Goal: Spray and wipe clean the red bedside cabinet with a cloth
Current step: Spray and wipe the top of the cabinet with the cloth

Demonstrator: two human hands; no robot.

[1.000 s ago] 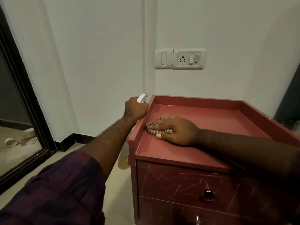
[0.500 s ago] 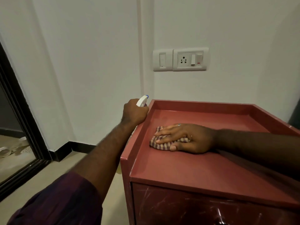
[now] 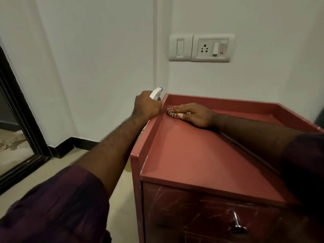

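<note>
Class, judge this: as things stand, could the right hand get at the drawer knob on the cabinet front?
Probably yes. The right hand presses the cloth at the far left corner of the cabinet; nothing shows in front of the knob, though the hand must draw back.

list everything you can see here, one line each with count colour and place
cabinet: 1, red, against the wall at right
knob: 1, metal, on the cabinet's scratched front
cloth: 1, striped, back left corner of the cabinet top
spray bottle: 1, white with blue tip, just left of that corner
switch plates: 2, white, wall above the cabinet
frame: 1, black, far left
left hand: 1, grips the spray bottle
right hand: 1, pressed flat on the cloth
</note>
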